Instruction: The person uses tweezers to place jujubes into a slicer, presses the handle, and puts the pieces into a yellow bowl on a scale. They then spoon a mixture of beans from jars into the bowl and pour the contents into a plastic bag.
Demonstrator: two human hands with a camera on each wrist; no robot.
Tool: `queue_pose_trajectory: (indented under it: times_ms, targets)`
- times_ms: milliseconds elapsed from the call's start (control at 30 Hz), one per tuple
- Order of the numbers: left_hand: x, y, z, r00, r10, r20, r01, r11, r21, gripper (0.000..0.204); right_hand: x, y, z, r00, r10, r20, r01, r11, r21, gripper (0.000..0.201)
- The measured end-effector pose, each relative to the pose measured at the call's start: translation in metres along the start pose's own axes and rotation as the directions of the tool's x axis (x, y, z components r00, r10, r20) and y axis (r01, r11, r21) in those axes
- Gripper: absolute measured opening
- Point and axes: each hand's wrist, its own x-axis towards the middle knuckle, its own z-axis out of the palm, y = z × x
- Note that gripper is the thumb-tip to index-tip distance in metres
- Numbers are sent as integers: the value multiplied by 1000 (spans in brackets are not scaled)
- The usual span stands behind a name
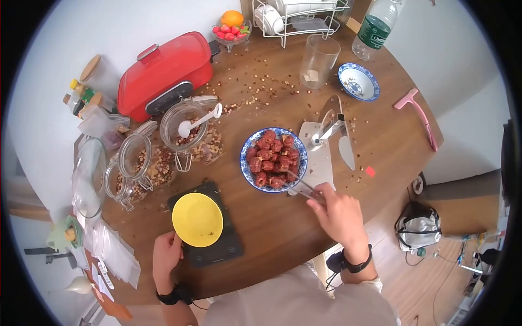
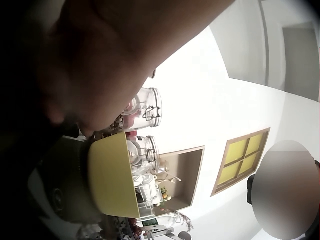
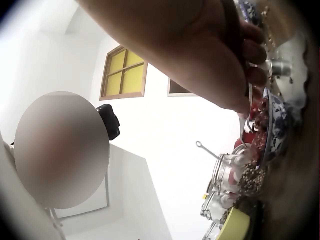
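My right hand (image 1: 341,217) grips a pair of tongs (image 1: 305,186) whose tips reach into a blue-and-white bowl (image 1: 243,157). That bowl is heaped with wrinkled dark-red dried dates (image 1: 271,155). A yellow bowl (image 1: 198,217) stands on a black kitchen scale (image 1: 225,250), with a few dark specks inside it. Beside the yellow bowl's lower left side, my left hand (image 1: 166,254) rests loosely curled, its fingertips right at the bowl. In the left wrist view, that hand is dark and blurred next to the yellow bowl (image 2: 116,175).
Open glass jars (image 1: 185,127) and scattered beans lie left of the date bowl; a white spoon (image 1: 201,120) lies across one jar. A red cooker (image 1: 163,76) stands behind. To the right are a knife (image 1: 346,152), a small bowl (image 1: 359,81), a glass (image 1: 319,60) and a pink peeler (image 1: 418,114).
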Motion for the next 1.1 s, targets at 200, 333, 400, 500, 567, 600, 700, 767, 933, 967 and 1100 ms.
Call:
queue_pose_trajectory:
  times_ms: [200, 333, 400, 500, 567, 600, 700, 767, 933, 967, 1100]
  targets:
    - [3, -7, 4, 1000, 19, -13, -19, 999, -30, 42, 5, -1, -3, 997, 32, -66, -32, 999, -9, 29]
    - [4, -13, 4, 1000, 18, -14, -19, 998, -68, 43, 9, -2, 2, 997, 37, -74, -43, 996, -73, 28]
    - [5, -18, 6, 999, 24, -25, -26, 997, -71, 43, 11, -2, 7, 997, 24, -78, -34, 990, -135, 27]
    - [5, -16, 4, 1000, 18, -17, -19, 998, -57, 43, 13, 1, 13, 993, 25, -116, -48, 979, -200, 26]
    - [4, -15, 2, 1000, 10, -2, -10, 998, -60, 44, 14, 1, 13, 989, 29, -144, -62, 972, -227, 25]
    - [3, -14, 2, 1000, 6, 5, -6, 998, -61, 44, 14, 2, 13, 987, 29, -156, -66, 970, -235, 25]
    - [1, -13, -7, 996, 32, -83, -44, 988, -148, 45, 15, 4, 12, 985, 25, -173, -69, 966, -250, 24]
    - [1, -11, -15, 953, 176, -245, -210, 971, -117, 44, 17, 6, 12, 984, 23, -176, -67, 966, -249, 24]
    - [-51, 75, -14, 879, 419, -226, -463, 862, -205, 31, 20, 10, 16, 985, -6, -172, -34, 973, -230, 24]
    - [-61, 95, -4, 861, 501, -88, -509, 839, -195, 26, 20, 9, 16, 983, -12, -182, -28, 976, -215, 24]
    - [-57, 120, 86, 653, 508, 562, -174, 823, -541, 20, 16, 12, 14, 972, -12, -233, -12, 995, -102, 24]
